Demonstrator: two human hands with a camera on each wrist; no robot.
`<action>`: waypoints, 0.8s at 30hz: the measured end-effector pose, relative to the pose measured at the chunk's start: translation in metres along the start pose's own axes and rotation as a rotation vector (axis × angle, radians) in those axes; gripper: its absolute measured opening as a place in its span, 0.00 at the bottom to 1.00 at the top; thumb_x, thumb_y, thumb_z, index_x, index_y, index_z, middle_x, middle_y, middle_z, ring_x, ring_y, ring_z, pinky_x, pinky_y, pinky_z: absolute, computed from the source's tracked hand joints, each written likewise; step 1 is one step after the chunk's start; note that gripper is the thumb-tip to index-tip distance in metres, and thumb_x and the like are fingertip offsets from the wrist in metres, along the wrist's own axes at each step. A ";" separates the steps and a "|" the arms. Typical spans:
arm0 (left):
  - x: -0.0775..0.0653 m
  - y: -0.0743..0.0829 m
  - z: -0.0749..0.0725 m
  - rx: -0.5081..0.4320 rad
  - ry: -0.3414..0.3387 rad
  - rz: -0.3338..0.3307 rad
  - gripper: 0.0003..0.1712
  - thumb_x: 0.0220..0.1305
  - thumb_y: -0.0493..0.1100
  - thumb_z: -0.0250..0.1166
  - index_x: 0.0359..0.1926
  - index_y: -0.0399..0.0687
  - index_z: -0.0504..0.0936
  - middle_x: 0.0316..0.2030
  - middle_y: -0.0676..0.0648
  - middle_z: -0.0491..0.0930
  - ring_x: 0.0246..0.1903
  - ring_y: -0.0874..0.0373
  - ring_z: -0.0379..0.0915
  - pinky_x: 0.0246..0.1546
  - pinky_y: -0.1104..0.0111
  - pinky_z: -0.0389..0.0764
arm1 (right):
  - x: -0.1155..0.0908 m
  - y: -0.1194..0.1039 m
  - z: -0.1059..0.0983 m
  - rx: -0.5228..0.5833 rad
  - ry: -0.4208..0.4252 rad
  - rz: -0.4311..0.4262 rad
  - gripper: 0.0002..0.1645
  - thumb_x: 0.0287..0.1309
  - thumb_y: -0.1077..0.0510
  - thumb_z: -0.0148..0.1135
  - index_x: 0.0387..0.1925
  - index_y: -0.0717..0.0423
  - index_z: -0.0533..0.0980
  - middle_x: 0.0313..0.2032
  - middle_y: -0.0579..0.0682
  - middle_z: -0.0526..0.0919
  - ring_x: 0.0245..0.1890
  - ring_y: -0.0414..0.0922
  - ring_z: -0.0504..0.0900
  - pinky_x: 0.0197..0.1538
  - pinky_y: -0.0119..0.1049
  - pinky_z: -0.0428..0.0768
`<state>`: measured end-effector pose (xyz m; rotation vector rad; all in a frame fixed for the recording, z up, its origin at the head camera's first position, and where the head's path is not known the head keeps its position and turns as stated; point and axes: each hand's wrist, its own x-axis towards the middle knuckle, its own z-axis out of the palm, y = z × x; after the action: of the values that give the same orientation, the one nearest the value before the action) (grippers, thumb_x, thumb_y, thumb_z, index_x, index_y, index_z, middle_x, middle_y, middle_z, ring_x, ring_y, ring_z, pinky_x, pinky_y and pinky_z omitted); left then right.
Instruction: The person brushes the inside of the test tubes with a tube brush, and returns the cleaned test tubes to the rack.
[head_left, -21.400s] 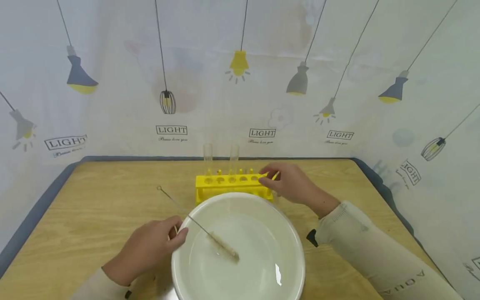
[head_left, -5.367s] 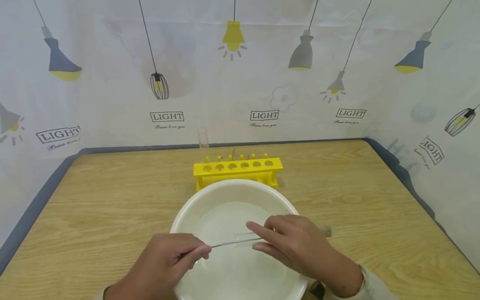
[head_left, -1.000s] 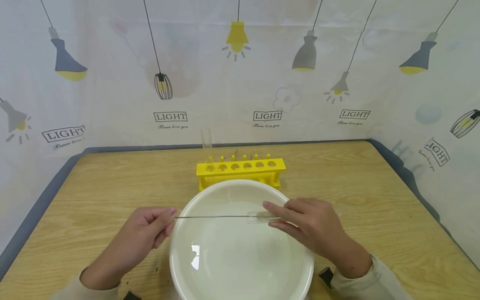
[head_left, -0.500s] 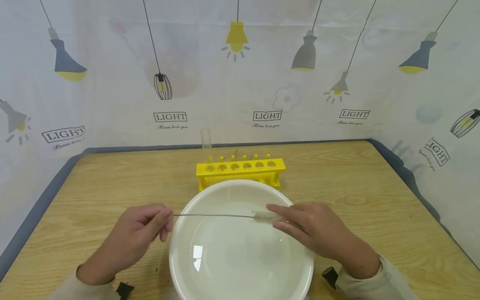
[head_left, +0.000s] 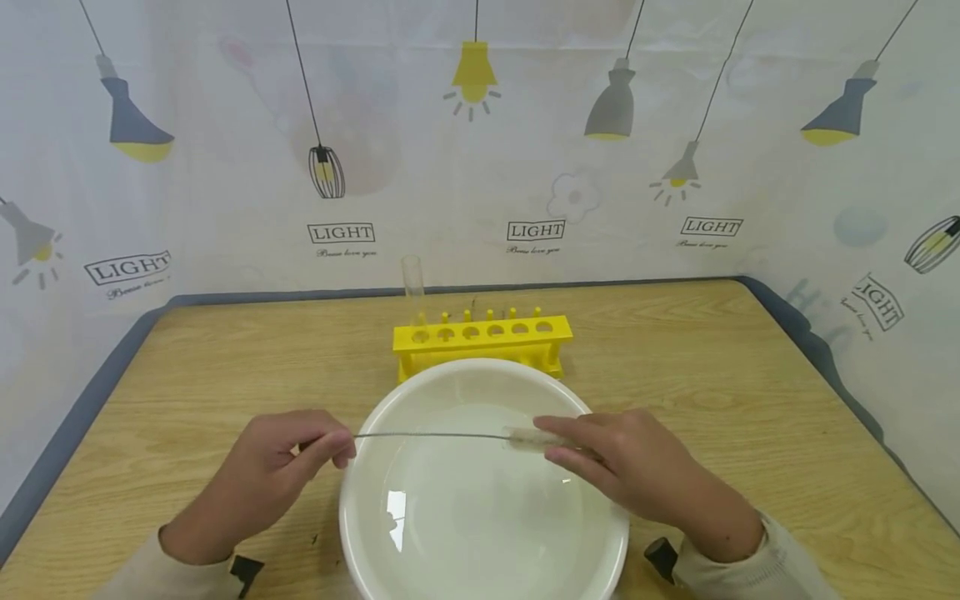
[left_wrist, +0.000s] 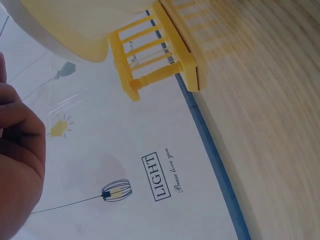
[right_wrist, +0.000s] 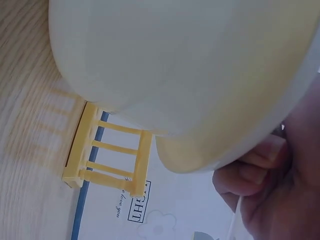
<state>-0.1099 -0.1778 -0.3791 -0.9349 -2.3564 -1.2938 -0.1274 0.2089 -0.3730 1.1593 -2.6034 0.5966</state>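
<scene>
In the head view my left hand [head_left: 281,467] pinches the wire handle of a test tube brush [head_left: 427,434], which runs level above the white basin [head_left: 480,368]. The pale bristles sit inside the mouth end of a clear test tube [head_left: 514,438]. My right hand [head_left: 637,458] holds that tube over the basin's right rim, its fingers covering most of the glass. In the left wrist view only part of the left hand [left_wrist: 20,160] shows, at the edge. Curled fingers of the right hand [right_wrist: 270,185] appear below the basin's rim in the right wrist view.
A yellow test tube rack [head_left: 482,333] stands just behind the basin, with one clear test tube [head_left: 412,279] upright in its leftmost hole. Water lies in the basin. The wooden table [head_left: 247,358] meets a lamp-patterned wall covering at the back.
Earlier two tubes stood in the rack; now one does, and another is in my right hand. Since then the brush has slid left, its bristles drawn back to the tube's mouth.
</scene>
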 end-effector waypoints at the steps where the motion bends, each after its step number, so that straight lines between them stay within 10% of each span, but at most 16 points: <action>1: 0.000 -0.001 0.000 -0.007 0.001 0.019 0.16 0.62 0.25 0.63 0.30 0.51 0.83 0.25 0.55 0.81 0.25 0.69 0.73 0.23 0.78 0.74 | 0.000 -0.001 0.000 0.008 -0.002 0.005 0.19 0.66 0.51 0.64 0.57 0.47 0.81 0.32 0.39 0.88 0.24 0.25 0.71 0.29 0.25 0.76; 15: -0.001 -0.002 0.005 -0.004 -0.100 0.143 0.11 0.60 0.29 0.68 0.34 0.53 0.85 0.25 0.58 0.81 0.27 0.71 0.73 0.29 0.82 0.76 | 0.002 -0.015 -0.002 0.045 -0.089 -0.013 0.19 0.69 0.48 0.60 0.57 0.49 0.81 0.36 0.39 0.89 0.30 0.26 0.80 0.34 0.26 0.80; 24: 0.001 0.012 0.017 0.056 -0.100 0.179 0.06 0.66 0.39 0.66 0.34 0.56 0.86 0.23 0.63 0.78 0.25 0.76 0.68 0.27 0.86 0.71 | 0.003 -0.021 0.006 0.036 -0.010 -0.106 0.19 0.69 0.43 0.59 0.54 0.46 0.83 0.24 0.36 0.80 0.19 0.23 0.62 0.25 0.13 0.64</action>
<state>-0.1020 -0.1587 -0.3801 -1.1874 -2.3069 -1.1312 -0.1135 0.1917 -0.3717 1.3052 -2.5306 0.6190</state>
